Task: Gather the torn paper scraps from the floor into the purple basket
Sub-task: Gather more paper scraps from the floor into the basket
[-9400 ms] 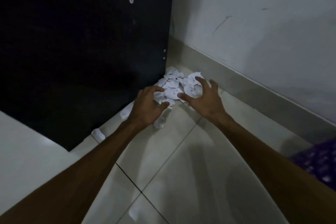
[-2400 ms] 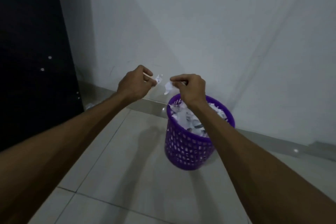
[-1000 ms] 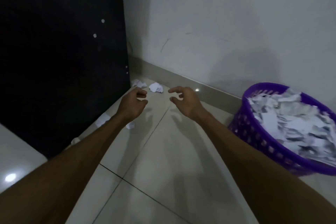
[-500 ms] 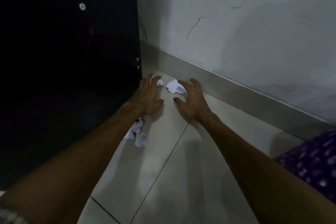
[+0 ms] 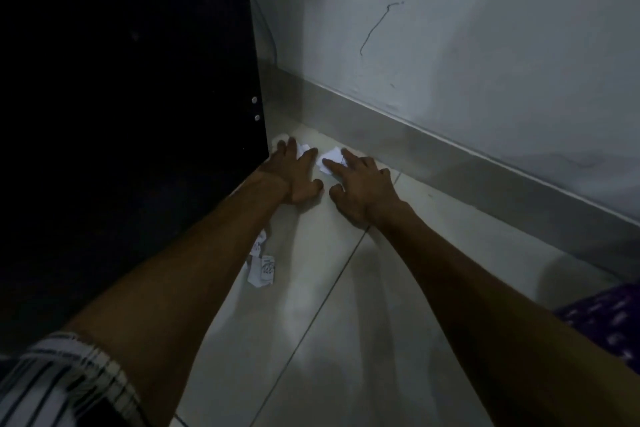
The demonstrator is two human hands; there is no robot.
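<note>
the job looks close to finished: only a few paper scraps [image 5: 330, 158] lie on the floor [image 5: 311, 322] in the corner, plus a small cluster [image 5: 261, 269] beside the left forearm, while the purple basket [image 5: 602, 319] sits at the right edge, contents hidden. the left hand [image 5: 294, 173] and right hand [image 5: 360, 187] press flat, fingers straight, clamped on nothing. the scraps are crumpled with no clear long axis.

Only a blurred corner of the purple basket [image 5: 602, 319] shows, cut off by the right edge, its contents out of sight. The left hand [image 5: 294, 172] covers most of one paper scrap [image 5: 304, 148], while the left forearm hides part of the scraps [image 5: 262, 270] lying nearer. The print on them is too small to read.
</note>
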